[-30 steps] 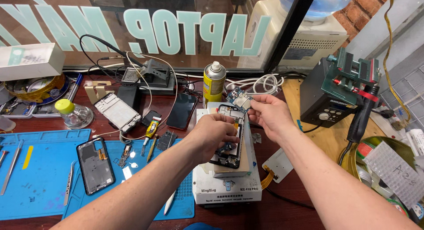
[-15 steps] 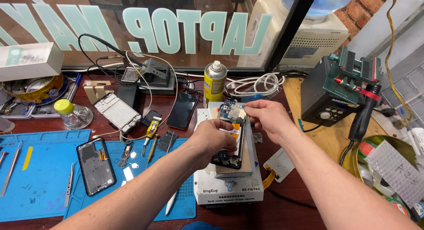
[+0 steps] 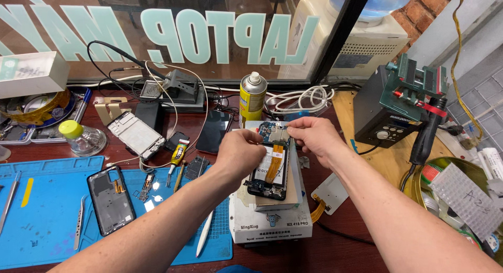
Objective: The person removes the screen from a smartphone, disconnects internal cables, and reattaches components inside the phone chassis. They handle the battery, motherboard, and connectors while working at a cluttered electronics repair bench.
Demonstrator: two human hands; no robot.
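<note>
Left hand: our left hand (image 3: 240, 156) sits at the centre of the frame, knuckles toward us, its fingers curled onto the left edge of the opened smartphone (image 3: 271, 165); whether they pinch it we cannot tell
Right hand: our right hand (image 3: 313, 139) is just right of centre, thumb and forefinger pressed together at the phone's top end, over the blue circuit board; what they pinch is too small to tell
Opened smartphone: back off, an orange flex cable running down its middle, lying tilted on top of the white heating box (image 3: 272, 220) in the lower centre
Behind the hands: a yellow spray can (image 3: 252, 97) stands upright, with a coil of white cable (image 3: 301, 99) to its right
Left of frame: a blue work mat (image 3: 47, 210) on the tabletop (image 3: 346, 236) carries a black phone frame (image 3: 110, 199), tweezers (image 3: 79, 228) and a white spudger (image 3: 205, 240) at its right edge
Upper left: a clear bottle with a yellow cap (image 3: 81, 138) and a white phone screen frame (image 3: 136, 135)
Right of frame: a dark rework station (image 3: 385, 113) with a green clamp on top
</note>
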